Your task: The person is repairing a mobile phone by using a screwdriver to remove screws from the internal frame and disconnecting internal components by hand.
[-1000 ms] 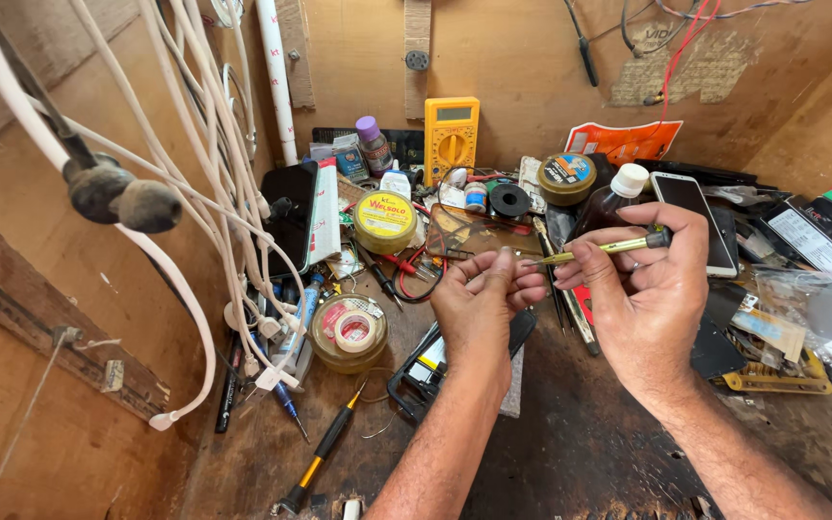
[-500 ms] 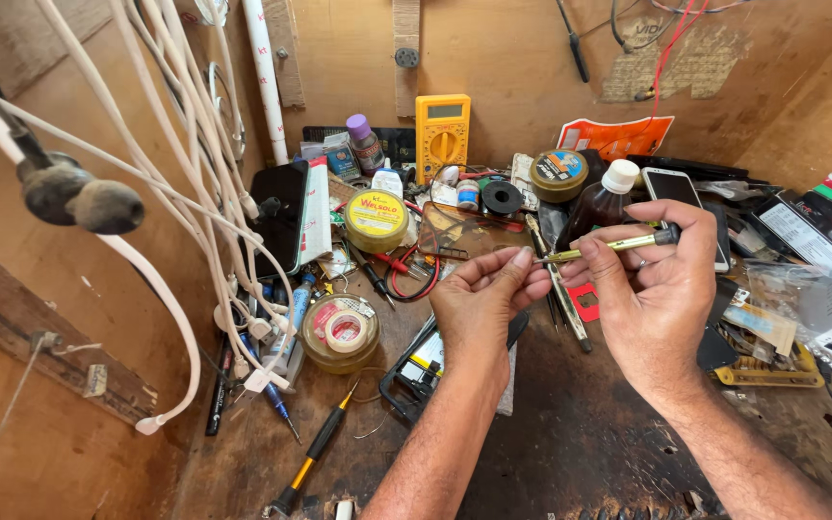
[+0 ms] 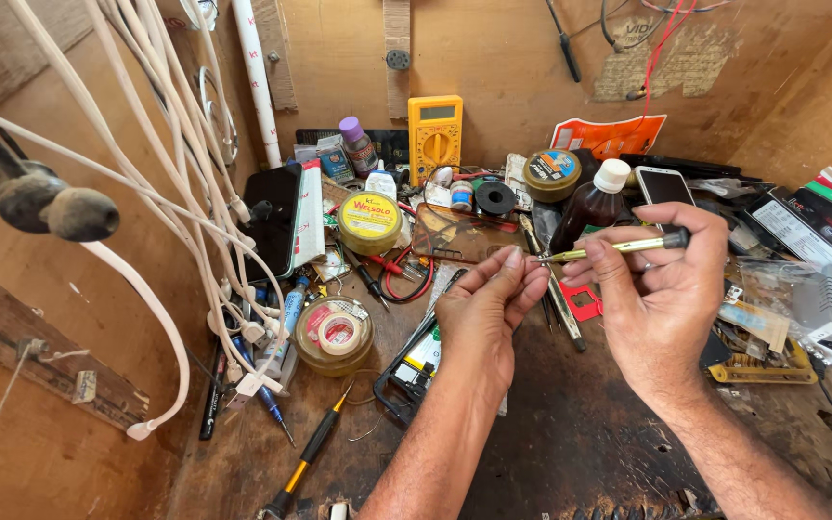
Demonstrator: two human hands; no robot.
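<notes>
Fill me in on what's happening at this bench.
A person works over a cluttered wooden bench. The right hand holds a slim brass-coloured tool level, its tip pointing at the left hand, whose pinched fingertips meet it; what they pinch is too small to tell. An opened phone lies below the left hand.

Glossy brass-coloured metal tool (image 3: 618,247), rough wooden bench (image 3: 570,443)

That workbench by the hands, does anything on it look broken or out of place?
Yes. A phone lies opened up beside the left hand, its insides showing. Tools, tins and a yellow meter crowd the bench with no order. Nothing looks spilled.
</notes>
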